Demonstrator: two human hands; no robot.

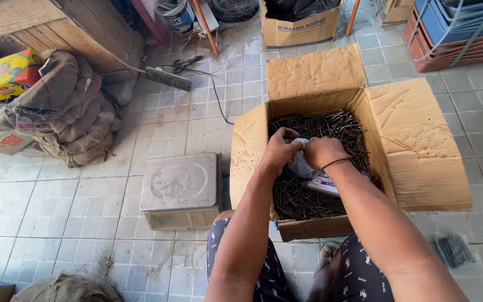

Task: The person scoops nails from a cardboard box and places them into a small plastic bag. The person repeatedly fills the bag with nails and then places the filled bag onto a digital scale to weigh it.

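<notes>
Both hands' fingers (286, 146) pinch a plastic bag (308, 170), its lower end hidden among nails (308, 204).

Much of the plastic bag (308, 173) is covered by the right hand (322, 152) and left hand (279, 151); its contents cannot be told. The fingers are largely hidden. At 12 o'clock, a paint tin (177, 14) is cut off by the edge. At 7 o'clock, a sack (65, 289) is cropped.

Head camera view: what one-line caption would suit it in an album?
Both hands, left hand and right hand, grip a plastic bag over an open cardboard box of nails.
</notes>
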